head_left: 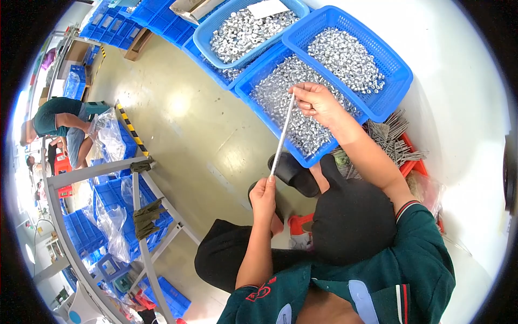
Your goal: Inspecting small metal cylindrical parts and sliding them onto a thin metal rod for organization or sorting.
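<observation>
A long, slim silvery rod [283,133] slants between my two hands. My left hand [263,198] is closed around its lower end, above my lap. My right hand [315,102] pinches the upper end, over a blue basket [245,96] full of small silvery metal pieces [308,132]. The pieces look like short rings or nuts, too small to tell exactly. Whether any of them sit on the rod, I cannot make out. Beside my right forearm, a bundle of thin metal rods [386,139] lies in a red crate [414,156].
A second blue basket [396,89] overlaps the first at the right, and a lighter blue basket [202,40] stands behind; both hold metal pieces. At the left are a grey metal frame [97,171] and blue crates [116,200]. Further off, a person [56,121] bends over plastic bags.
</observation>
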The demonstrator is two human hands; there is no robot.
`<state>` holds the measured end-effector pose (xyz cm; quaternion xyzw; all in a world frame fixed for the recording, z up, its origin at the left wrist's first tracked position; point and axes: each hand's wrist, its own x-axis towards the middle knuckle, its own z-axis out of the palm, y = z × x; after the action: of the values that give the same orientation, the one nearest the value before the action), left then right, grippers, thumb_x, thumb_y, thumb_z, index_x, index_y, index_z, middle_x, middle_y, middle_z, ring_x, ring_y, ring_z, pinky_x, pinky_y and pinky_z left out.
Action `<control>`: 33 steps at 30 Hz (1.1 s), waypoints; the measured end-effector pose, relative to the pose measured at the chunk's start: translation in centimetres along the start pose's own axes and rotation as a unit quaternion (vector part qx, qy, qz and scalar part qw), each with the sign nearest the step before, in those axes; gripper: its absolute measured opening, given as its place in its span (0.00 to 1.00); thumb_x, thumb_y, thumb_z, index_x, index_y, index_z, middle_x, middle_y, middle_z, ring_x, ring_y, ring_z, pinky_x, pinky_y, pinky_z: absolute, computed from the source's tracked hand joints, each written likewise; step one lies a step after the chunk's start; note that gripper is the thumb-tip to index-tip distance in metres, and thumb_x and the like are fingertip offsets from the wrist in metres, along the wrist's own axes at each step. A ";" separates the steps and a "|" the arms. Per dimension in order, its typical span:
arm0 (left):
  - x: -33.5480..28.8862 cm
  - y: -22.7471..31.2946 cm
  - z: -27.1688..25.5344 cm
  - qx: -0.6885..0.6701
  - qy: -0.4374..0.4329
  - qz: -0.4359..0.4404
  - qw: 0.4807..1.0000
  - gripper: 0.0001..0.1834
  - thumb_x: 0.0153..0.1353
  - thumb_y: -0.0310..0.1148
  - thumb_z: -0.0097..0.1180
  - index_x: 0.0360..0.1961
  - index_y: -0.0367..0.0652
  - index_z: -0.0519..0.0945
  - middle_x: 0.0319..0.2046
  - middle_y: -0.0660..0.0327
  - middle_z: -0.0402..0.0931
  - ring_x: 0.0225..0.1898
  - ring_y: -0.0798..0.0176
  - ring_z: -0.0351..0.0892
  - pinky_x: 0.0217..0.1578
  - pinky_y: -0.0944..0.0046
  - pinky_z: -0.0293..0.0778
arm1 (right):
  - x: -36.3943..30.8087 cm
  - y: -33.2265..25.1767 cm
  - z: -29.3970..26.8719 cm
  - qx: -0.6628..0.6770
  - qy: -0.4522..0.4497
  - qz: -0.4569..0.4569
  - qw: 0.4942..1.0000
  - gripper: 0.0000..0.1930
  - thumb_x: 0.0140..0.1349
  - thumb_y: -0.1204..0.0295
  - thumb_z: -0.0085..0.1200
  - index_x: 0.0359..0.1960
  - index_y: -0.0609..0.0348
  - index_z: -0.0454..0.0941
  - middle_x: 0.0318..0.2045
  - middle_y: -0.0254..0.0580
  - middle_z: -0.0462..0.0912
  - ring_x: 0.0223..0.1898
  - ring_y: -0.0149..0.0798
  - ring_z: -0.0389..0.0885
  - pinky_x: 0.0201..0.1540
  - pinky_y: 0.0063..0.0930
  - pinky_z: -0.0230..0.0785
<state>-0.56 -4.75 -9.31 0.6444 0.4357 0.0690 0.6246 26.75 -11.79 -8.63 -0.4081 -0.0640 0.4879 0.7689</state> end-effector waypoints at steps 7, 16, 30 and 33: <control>-0.1 0.1 0.0 0.013 0.021 0.020 0.999 0.19 0.61 0.40 0.47 0.15 0.43 0.67 0.14 0.73 0.59 0.16 0.79 0.53 0.16 0.75 0.49 | -0.7 -1.1 2.1 -0.124 0.057 0.013 0.991 0.09 0.57 0.69 0.53 0.34 0.62 0.75 0.16 0.25 0.65 0.12 0.17 0.56 0.12 0.11 0.45; 0.2 2.2 0.4 -0.124 0.003 -0.079 0.989 0.17 0.62 0.41 0.46 0.18 0.47 0.66 0.12 0.74 0.56 0.12 0.80 0.50 0.12 0.77 0.46 | -1.5 1.4 1.2 -0.032 0.013 0.136 0.990 0.11 0.59 0.68 0.49 0.38 0.64 0.73 0.25 0.35 0.70 0.16 0.20 0.58 0.12 0.11 0.45; 0.0 0.7 0.1 -0.051 -0.015 -0.031 0.998 0.18 0.60 0.41 0.49 0.16 0.45 0.68 0.12 0.73 0.60 0.14 0.79 0.53 0.14 0.76 0.48 | -0.3 0.7 -2.4 0.146 -0.049 0.109 0.982 0.09 0.61 0.65 0.47 0.34 0.58 0.70 0.20 0.32 0.68 0.12 0.20 0.57 0.11 0.12 0.47; -0.1 0.5 0.1 -0.026 -0.011 -0.023 0.999 0.18 0.60 0.41 0.50 0.16 0.45 0.69 0.13 0.73 0.60 0.15 0.79 0.54 0.16 0.76 0.49 | -0.2 0.3 -2.1 0.202 -0.020 0.121 0.972 0.10 0.61 0.63 0.47 0.33 0.58 0.70 0.20 0.31 0.68 0.12 0.19 0.57 0.10 0.11 0.47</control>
<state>-0.35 -4.77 -8.87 0.6182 0.4416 0.0590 0.6476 27.50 -13.12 -10.15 -0.2387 0.0702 0.5883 0.7694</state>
